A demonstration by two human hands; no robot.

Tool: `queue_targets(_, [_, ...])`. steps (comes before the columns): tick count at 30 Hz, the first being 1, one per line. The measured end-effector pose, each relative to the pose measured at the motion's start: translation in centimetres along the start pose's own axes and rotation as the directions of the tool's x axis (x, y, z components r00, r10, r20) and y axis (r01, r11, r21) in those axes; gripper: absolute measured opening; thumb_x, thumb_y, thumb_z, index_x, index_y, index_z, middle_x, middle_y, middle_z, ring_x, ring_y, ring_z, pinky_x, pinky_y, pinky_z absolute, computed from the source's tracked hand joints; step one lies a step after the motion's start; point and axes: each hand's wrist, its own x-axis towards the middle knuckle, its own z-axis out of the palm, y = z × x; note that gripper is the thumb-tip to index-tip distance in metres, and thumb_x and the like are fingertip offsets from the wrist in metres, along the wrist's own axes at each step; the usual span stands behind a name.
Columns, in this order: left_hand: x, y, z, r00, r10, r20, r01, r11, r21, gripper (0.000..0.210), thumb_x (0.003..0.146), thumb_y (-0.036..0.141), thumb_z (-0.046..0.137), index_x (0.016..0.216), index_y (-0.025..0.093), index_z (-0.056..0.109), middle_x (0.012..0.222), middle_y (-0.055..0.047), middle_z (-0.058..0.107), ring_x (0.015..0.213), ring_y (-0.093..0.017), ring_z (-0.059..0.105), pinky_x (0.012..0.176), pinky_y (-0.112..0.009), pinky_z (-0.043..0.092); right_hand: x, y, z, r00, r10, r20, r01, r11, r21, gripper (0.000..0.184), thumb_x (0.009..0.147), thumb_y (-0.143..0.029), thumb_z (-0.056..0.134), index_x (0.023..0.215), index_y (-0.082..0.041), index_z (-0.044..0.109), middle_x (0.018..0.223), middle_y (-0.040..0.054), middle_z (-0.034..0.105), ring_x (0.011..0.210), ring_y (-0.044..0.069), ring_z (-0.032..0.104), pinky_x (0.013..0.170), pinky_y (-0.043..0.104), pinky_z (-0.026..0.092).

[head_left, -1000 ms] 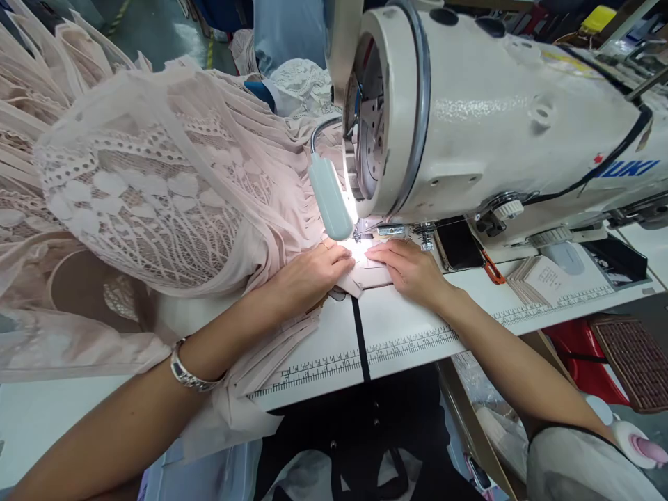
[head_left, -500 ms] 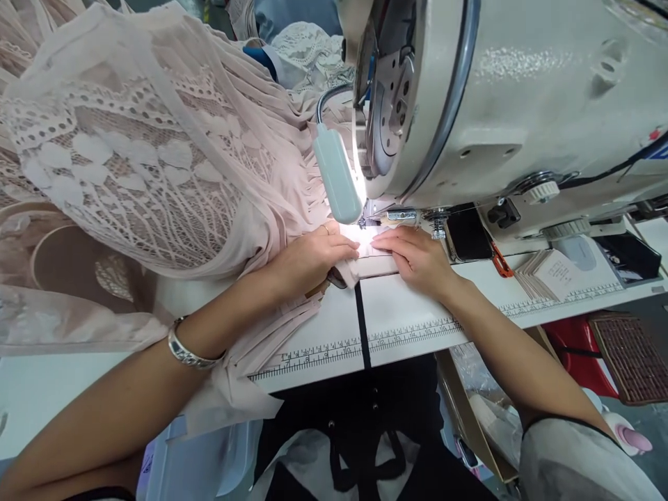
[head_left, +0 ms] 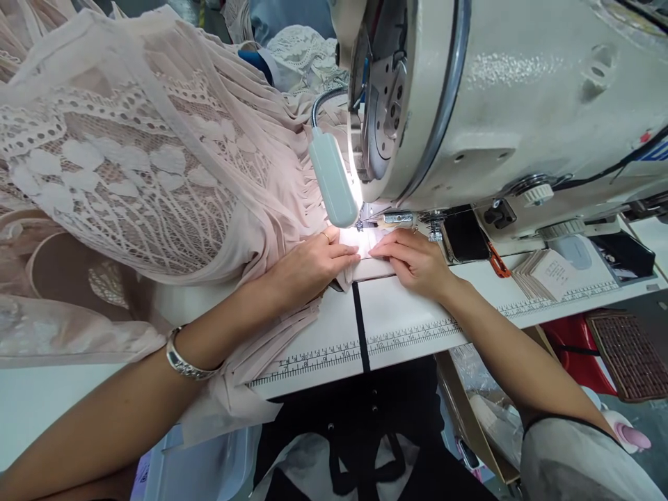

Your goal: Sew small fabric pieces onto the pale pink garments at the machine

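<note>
Under the lit needle area of a sewing machine [head_left: 522, 90] lies a strip of pale pink fabric [head_left: 351, 268]. My left hand [head_left: 313, 264] grips it from the left, thumb and fingers closed together on the cloth. From the other side, my right hand [head_left: 417, 261] pinches the same fabric, its fingertips a small gap from the left ones. The bulk of the pink garment [head_left: 245, 188], with a lace panel, spreads to the left and hangs past the table's front edge. Glare and my fingers hide part of the seam by the presser foot.
A pale green lamp [head_left: 334, 181] on a bendable neck hangs just above my left hand. Right of my right hand lie a dark phone-like slab [head_left: 463, 236], an orange-handled tool [head_left: 499, 261] and stacked labels [head_left: 545, 273]. A printed ruler [head_left: 323, 358] lines the table's front edge.
My right fingers have drawn closer together at the fabric, and both hands have shifted slightly. The cloth under them lies a little differently. The view has drifted slightly.
</note>
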Motion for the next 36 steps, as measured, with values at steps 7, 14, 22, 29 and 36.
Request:
queue_targets(7, [0.1, 0.3, -0.1, 1.0, -0.027, 0.001, 0.027, 0.999, -0.036, 0.035, 0.097, 0.001, 0.042, 0.114, 0.016, 0.069, 0.122, -0.011, 0.072, 0.113, -0.023, 0.063, 0.091, -0.038, 0.054, -0.1, -0.3, -0.4, 0.995, -0.095, 0.041, 0.096, 0.995, -0.019, 0.037, 0.092, -0.01, 0.045, 0.099, -0.027, 0.076, 0.098, 0.0027, 0.074, 0.101, 0.022, 0.064, 0.079, 0.036, 0.052])
queue_targets(14, [-0.4, 0.1, 0.4, 0.996, -0.058, 0.073, 0.055, 0.998, 0.042, 0.044, 0.091, -0.004, 0.038, 0.126, 0.012, 0.06, 0.14, -0.017, 0.062, 0.13, -0.026, 0.059, 0.115, -0.053, 0.044, -0.3, -0.2, -0.1, 0.994, -0.098, 0.045, 0.102, 0.988, -0.112, 0.039, 0.094, -0.008, 0.046, 0.105, -0.029, 0.077, 0.114, 0.0029, 0.074, 0.107, 0.021, 0.063, 0.08, 0.036, 0.054])
queue_targets(22, [-0.1, -0.1, 0.2, 0.993, -0.083, 0.087, 0.081, 0.996, 0.023, 0.047, 0.085, -0.007, 0.038, 0.119, 0.014, 0.063, 0.143, -0.018, 0.061, 0.128, -0.029, 0.062, 0.111, -0.059, 0.044, -0.5, 0.3, -0.3, 0.988, -0.11, 0.113, 0.121, 0.988, -0.093, 0.046, 0.092, -0.004, 0.048, 0.119, -0.028, 0.075, 0.125, 0.0025, 0.074, 0.113, 0.022, 0.065, 0.093, 0.04, 0.056])
queue_targets(29, [0.5, -0.1, 0.2, 0.991, -0.12, 0.052, 0.117, 0.992, 0.052, 0.049, 0.083, -0.01, 0.036, 0.112, 0.018, 0.064, 0.134, -0.012, 0.066, 0.12, -0.025, 0.064, 0.114, -0.059, 0.041, -0.3, -0.3, -0.2, 0.99, -0.006, 0.143, 0.029, 0.986, -0.163, 0.049, 0.091, -0.002, 0.047, 0.122, -0.029, 0.073, 0.129, 0.002, 0.072, 0.12, 0.023, 0.064, 0.095, 0.04, 0.057])
queue_targets(36, [0.8, 0.2, 0.4, 0.99, -0.134, -0.04, 0.138, 0.982, 0.13, 0.032, 0.093, -0.002, 0.04, 0.104, 0.015, 0.065, 0.118, -0.014, 0.069, 0.119, -0.028, 0.06, 0.104, -0.052, 0.047, 0.2, -0.9, -0.1, 0.989, 0.035, 0.144, 0.0, 0.972, -0.236, 0.049, 0.09, -0.003, 0.041, 0.122, -0.025, 0.071, 0.131, 0.0054, 0.071, 0.122, 0.026, 0.062, 0.09, 0.042, 0.057])
